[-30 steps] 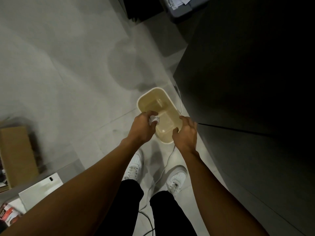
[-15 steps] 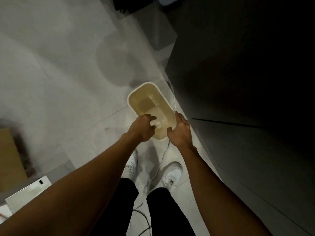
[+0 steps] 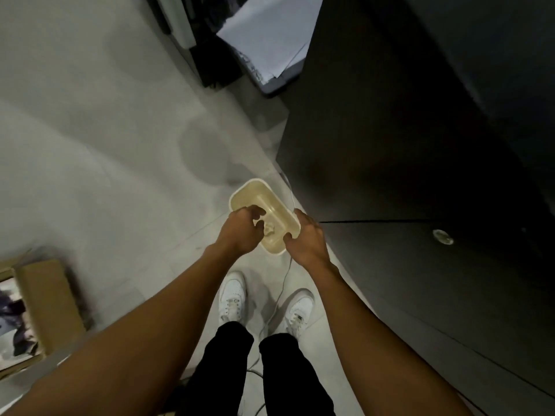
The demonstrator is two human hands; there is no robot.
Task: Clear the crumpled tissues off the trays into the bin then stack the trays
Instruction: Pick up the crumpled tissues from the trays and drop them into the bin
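**Tissue, white and crumpled (image 3: 269,231), over cream plastic bin (image 3: 255,192); trays out of sight**

A person stands over the rectangular bin, which sits on the pale grey tiled floor (image 3: 90,145), with both bare hands held above its near end. The left hand (image 3: 240,232) hovers over the bin's near left rim with its fingers curled. The tissue shows just beside those fingertips, inside the bin's outline, and whether they pinch it or it hangs free cannot be told. The right hand (image 3: 306,240) is at the bin's near right corner, back to the camera, fingers bent down toward the rim. Whether it grips the rim or holds nothing cannot be told either. The far half of the bin looks bare.

A thin white cable (image 3: 280,291) runs along the floor past the bin's right side and on between a pair of white sneakers (image 3: 231,298) on the near side of the bin. A dark cabinet (image 3: 420,145) stands right of the bin, and a brown cardboard box (image 3: 48,295) lies well to its left.

No tray is in view, so how many tissues are left cannot be judged. On this evidence clearing is under way and stacking is not yet begun.
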